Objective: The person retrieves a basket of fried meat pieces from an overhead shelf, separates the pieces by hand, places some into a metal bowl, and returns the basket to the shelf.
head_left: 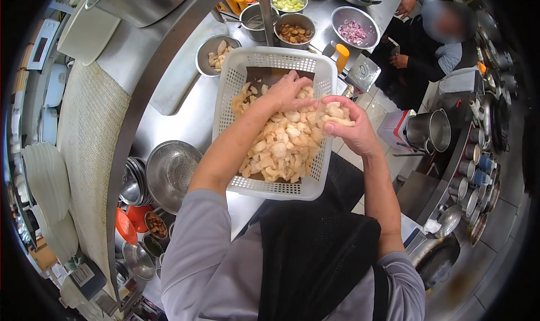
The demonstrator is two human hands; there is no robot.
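A white perforated plastic basket (225,110) sits in front of me, heaped with pale, lumpy food pieces (281,144) over a dark lining. My left hand (289,93) lies over the upper part of the heap, its fingers stretched out and apart, touching the pieces. At the basket's right rim, my right hand (357,129) is curled around a handful of the pale pieces (336,113); a clear edge shows beside them, but I cannot tell whether it is a thin bag or cup. Behind the basket's left corner stands a steel bowl (205,68) with similar pieces.
Steel bowls of chopped green vegetable (288,1), brown pieces (295,33) and diced red onion (353,33) stand behind the basket. A metal post (265,11) rises close by. A colander (174,172) lies at left. A co-worker (433,51) is at the upper right.
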